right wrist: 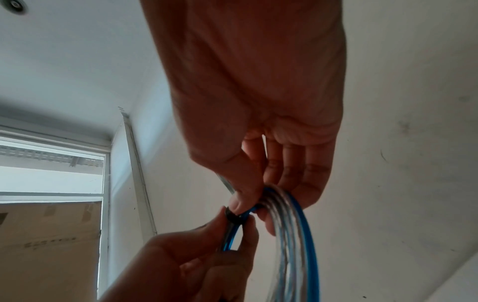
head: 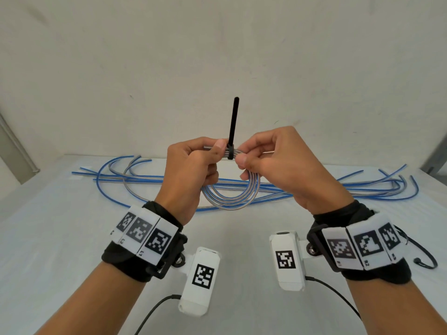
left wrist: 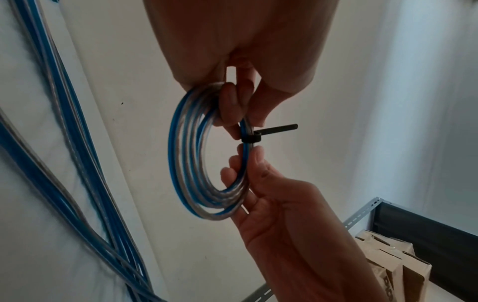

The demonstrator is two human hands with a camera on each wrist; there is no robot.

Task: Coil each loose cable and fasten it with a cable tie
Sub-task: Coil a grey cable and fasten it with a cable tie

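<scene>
A coil of blue and silver cable [head: 229, 197] hangs above the table between both hands. A black cable tie [head: 230, 151] is looped round the top of the coil, its long tail pointing straight up. My left hand [head: 219, 153] pinches the coil just left of the tie, and my right hand [head: 243, 154] pinches it just right of the tie. The left wrist view shows the tie [left wrist: 252, 139] closed round the coil [left wrist: 186, 159] between the two hands. In the right wrist view the tie [right wrist: 234, 215] sits between both thumbs, next to the coil [right wrist: 292, 235].
Several loose blue and silver cables [head: 135, 177] lie across the back of the white table [head: 72, 238], reaching to the right side [head: 387, 187]. A wall stands close behind. A metal shelf with cardboard boxes [left wrist: 388, 255] is off to the right.
</scene>
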